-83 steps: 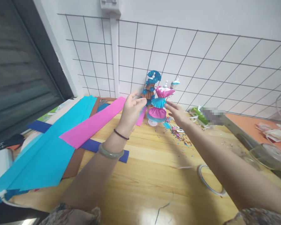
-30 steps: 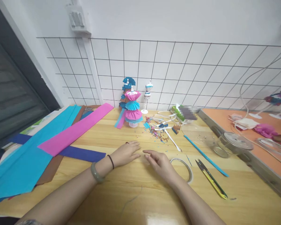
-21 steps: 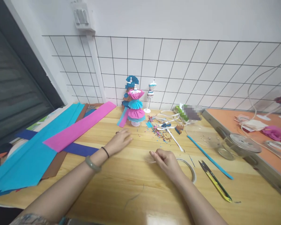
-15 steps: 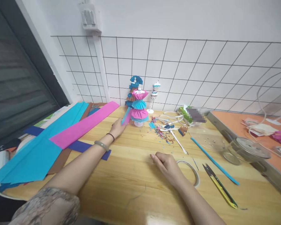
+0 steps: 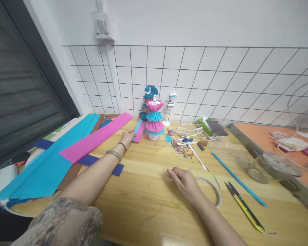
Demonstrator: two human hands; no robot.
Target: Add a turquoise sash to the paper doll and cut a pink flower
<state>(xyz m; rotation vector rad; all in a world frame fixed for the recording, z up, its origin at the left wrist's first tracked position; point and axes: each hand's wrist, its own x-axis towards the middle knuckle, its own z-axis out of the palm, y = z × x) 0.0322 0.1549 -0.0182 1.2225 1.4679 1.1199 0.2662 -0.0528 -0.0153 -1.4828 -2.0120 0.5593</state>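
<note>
At the back of the table [image 5: 143,198], near the wall, my left hand [image 5: 128,136] reaches to a pink and blue strip [image 5: 139,131]. The strip lies just beside the pink and blue dress [image 5: 155,116]. My fingers are at its edge, but I can't be sure if they pinch it or only touch it. My right hand [image 5: 182,178] rests nearer to me, with its fingers curled and the thumb against them. A pale, clear blur sits by its tips, too faint to name.

As I see it, the front dress looks done, or almost. It has its four bands on: pink, blue, pink, blue. The blue and brown dress [image 5: 144,108] behind it looks dressed too. The small white stand [image 5: 170,105] has just a little top and no skirt. The strip isn't on any dress, and the scraps [image 5: 186,151] lie loose, not picked up.

Now I count. Two big dresses, one small stand. One long pink paper [image 5: 97,136], one dark blue strip [image 5: 89,160], one thin blue strip [image 5: 238,179]. One pair of snips [image 5: 242,207] and one pale ring [image 5: 218,195] by my right hand. The scraps are too many to count.
</note>
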